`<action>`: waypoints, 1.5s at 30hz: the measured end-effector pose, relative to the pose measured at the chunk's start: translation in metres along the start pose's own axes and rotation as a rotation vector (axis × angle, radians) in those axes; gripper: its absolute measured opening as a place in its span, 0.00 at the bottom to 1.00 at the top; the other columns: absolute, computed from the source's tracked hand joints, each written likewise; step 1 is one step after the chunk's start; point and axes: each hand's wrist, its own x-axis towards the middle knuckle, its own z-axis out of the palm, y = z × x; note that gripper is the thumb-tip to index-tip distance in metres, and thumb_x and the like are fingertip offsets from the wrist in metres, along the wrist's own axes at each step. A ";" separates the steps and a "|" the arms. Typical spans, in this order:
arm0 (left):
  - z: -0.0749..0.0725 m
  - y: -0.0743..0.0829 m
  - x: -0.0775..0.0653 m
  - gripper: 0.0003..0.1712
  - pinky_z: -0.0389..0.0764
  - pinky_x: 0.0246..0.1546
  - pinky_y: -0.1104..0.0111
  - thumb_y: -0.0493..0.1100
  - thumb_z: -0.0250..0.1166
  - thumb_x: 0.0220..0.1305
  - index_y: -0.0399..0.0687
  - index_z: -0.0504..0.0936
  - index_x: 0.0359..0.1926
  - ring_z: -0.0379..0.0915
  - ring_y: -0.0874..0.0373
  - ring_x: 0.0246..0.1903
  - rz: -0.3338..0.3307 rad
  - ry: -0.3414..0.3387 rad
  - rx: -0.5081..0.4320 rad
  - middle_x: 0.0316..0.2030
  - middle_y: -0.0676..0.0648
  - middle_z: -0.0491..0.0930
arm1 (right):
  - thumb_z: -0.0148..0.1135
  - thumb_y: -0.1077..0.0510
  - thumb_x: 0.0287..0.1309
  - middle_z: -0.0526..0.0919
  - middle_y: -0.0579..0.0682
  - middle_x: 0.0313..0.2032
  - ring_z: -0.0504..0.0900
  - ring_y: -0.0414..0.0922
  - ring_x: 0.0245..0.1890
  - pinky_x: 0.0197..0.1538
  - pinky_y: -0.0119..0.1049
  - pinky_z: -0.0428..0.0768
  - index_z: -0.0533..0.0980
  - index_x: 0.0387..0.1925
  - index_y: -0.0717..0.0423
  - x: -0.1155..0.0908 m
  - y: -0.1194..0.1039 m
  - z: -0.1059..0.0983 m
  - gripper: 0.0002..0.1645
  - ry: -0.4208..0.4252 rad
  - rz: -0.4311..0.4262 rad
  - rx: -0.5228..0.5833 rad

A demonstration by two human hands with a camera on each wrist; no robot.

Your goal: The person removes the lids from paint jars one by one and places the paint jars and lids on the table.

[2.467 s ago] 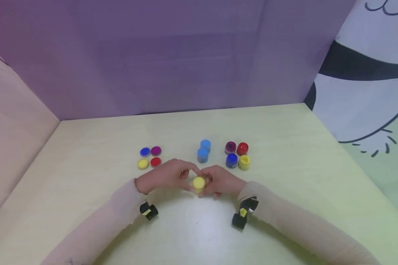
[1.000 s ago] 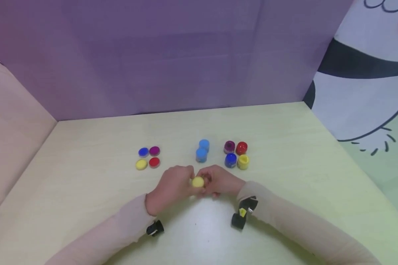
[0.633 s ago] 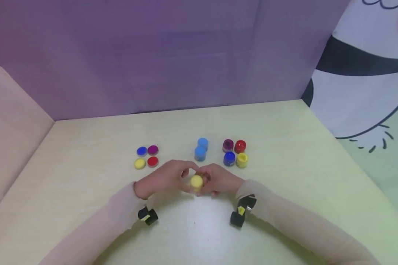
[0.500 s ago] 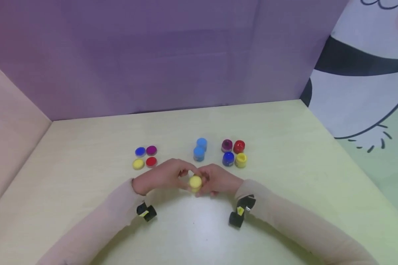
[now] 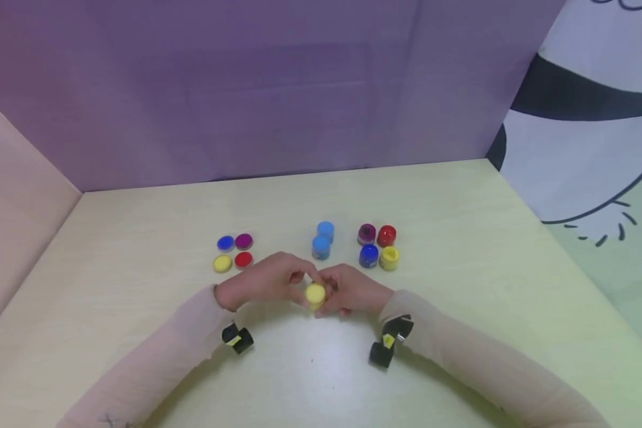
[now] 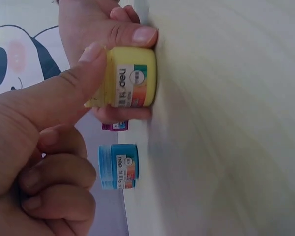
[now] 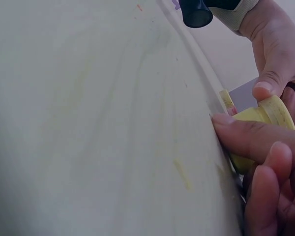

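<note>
Upright on the table, a small yellow paint jar with a matching lid stands between both hands in the head view. My left hand pinches the lid, its thumb lying along the lid's side in the left wrist view. From the other side my right hand grips the jar's body between thumb and fingers. The label of the yellow jar faces the left wrist camera. Just behind the hands are two light blue jars, both with lids on.
Open jars stand back right: purple, red, blue and yellow. Loose lids lie beyond the left hand: blue, purple, yellow and red. A purple panel rises behind the table.
My left hand turned at the wrist around the lid a second ago, then swung back to its earlier pose. The right hand has kept its grip; the jar has stayed put.
</note>
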 end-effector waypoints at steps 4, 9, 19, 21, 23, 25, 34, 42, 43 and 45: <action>0.009 0.003 -0.001 0.15 0.62 0.25 0.74 0.45 0.74 0.49 0.51 0.78 0.35 0.60 0.63 0.22 -0.039 0.062 0.050 0.18 0.55 0.62 | 0.72 0.63 0.44 0.78 0.46 0.25 0.70 0.41 0.14 0.21 0.28 0.71 0.76 0.34 0.53 -0.001 0.000 0.001 0.14 -0.002 -0.008 0.007; 0.020 0.013 -0.002 0.21 0.63 0.23 0.74 0.53 0.75 0.45 0.50 0.73 0.30 0.61 0.62 0.18 -0.151 0.150 0.153 0.15 0.55 0.63 | 0.71 0.65 0.45 0.79 0.47 0.26 0.70 0.40 0.14 0.20 0.28 0.70 0.78 0.36 0.52 -0.001 0.002 0.000 0.14 -0.007 -0.009 0.021; 0.022 0.022 -0.007 0.24 0.65 0.22 0.72 0.55 0.75 0.45 0.51 0.75 0.38 0.64 0.61 0.19 -0.214 0.166 0.187 0.17 0.54 0.67 | 0.71 0.63 0.46 0.79 0.47 0.27 0.70 0.41 0.14 0.22 0.28 0.70 0.77 0.34 0.53 0.000 0.004 -0.002 0.13 -0.012 -0.015 0.016; 0.016 0.018 -0.009 0.26 0.66 0.23 0.72 0.53 0.75 0.47 0.54 0.76 0.46 0.64 0.61 0.21 -0.182 0.116 0.160 0.19 0.54 0.68 | 0.73 0.62 0.45 0.79 0.47 0.27 0.70 0.41 0.14 0.22 0.29 0.70 0.77 0.35 0.52 0.001 0.004 -0.002 0.14 -0.016 -0.012 0.015; 0.010 0.013 -0.010 0.27 0.66 0.24 0.71 0.49 0.73 0.50 0.57 0.76 0.53 0.63 0.61 0.22 -0.112 0.063 0.123 0.20 0.54 0.67 | 0.73 0.61 0.44 0.80 0.47 0.29 0.70 0.41 0.15 0.22 0.29 0.71 0.77 0.35 0.53 0.001 0.003 -0.003 0.15 -0.018 -0.009 0.017; 0.004 0.009 -0.009 0.28 0.66 0.26 0.72 0.46 0.72 0.53 0.59 0.75 0.57 0.63 0.61 0.23 -0.041 0.012 0.085 0.20 0.55 0.64 | 0.73 0.61 0.44 0.80 0.47 0.30 0.70 0.42 0.15 0.23 0.29 0.71 0.77 0.36 0.53 0.001 0.001 -0.003 0.16 -0.012 -0.001 0.010; 0.002 0.006 -0.006 0.19 0.63 0.24 0.73 0.43 0.69 0.56 0.56 0.79 0.50 0.59 0.64 0.19 0.063 0.015 0.122 0.16 0.57 0.60 | 0.74 0.60 0.43 0.79 0.48 0.28 0.70 0.42 0.14 0.21 0.29 0.70 0.77 0.37 0.52 0.002 0.000 -0.003 0.17 -0.011 0.016 0.000; 0.014 0.018 -0.005 0.17 0.59 0.21 0.74 0.50 0.71 0.53 0.50 0.76 0.39 0.58 0.64 0.17 -0.069 0.145 0.250 0.15 0.56 0.61 | 0.72 0.62 0.46 0.76 0.46 0.24 0.70 0.40 0.14 0.21 0.28 0.70 0.78 0.39 0.49 -0.001 0.000 -0.003 0.16 -0.024 -0.005 0.036; 0.015 0.020 -0.005 0.18 0.60 0.21 0.74 0.51 0.71 0.52 0.49 0.75 0.38 0.59 0.64 0.17 -0.093 0.156 0.256 0.15 0.56 0.62 | 0.71 0.62 0.47 0.76 0.46 0.24 0.70 0.40 0.14 0.21 0.28 0.70 0.79 0.39 0.49 -0.002 0.001 -0.002 0.16 -0.025 -0.009 0.041; 0.019 0.023 -0.005 0.19 0.60 0.20 0.74 0.53 0.71 0.52 0.48 0.74 0.36 0.60 0.63 0.17 -0.138 0.173 0.270 0.14 0.55 0.62 | 0.70 0.63 0.48 0.75 0.46 0.23 0.70 0.40 0.14 0.20 0.28 0.70 0.79 0.41 0.49 -0.002 0.001 -0.002 0.16 -0.027 -0.020 0.044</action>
